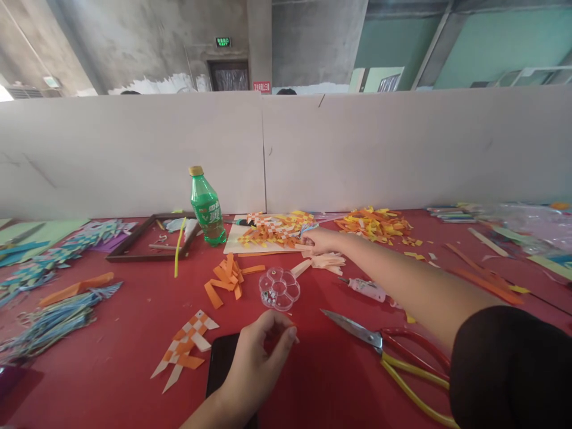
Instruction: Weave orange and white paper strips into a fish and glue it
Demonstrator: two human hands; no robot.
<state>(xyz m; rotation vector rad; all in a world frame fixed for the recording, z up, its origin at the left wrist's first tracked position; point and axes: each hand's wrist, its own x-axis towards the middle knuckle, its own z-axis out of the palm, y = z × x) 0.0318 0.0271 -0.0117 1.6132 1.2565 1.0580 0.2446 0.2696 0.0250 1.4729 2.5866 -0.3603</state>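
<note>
Woven paper pile (272, 229) sits on a pale sheet (230, 243) at the far side of the red table (147, 333), which is the biggest thing on this side of the white boards (379, 149). The pile looks very light and bendy, and I think it is dry, not slippery. Its thin tips could fold or tear, so a flat woven middle seems the best place to pinch, softly (no squashing!).

Next come the scissors (379, 342), lying on the right with their red and yellow handles apart. The green bottle (208, 208) stands just left of the pile.

The right hand (315, 239) reaches out to the pile's right end. Its fingertips are too small to see well, so I can't tell if they pinch anything. The left hand (263, 351) is close in, by the black phone (220, 360). Its thumb and pointer finger curl toward each other, but I can't tell if they hold something.

An orange and white fish (187, 342) lies just left of the phone. Ahead is a clear flower tray (292, 292) with tiny bits (269, 297) inside.
</note>
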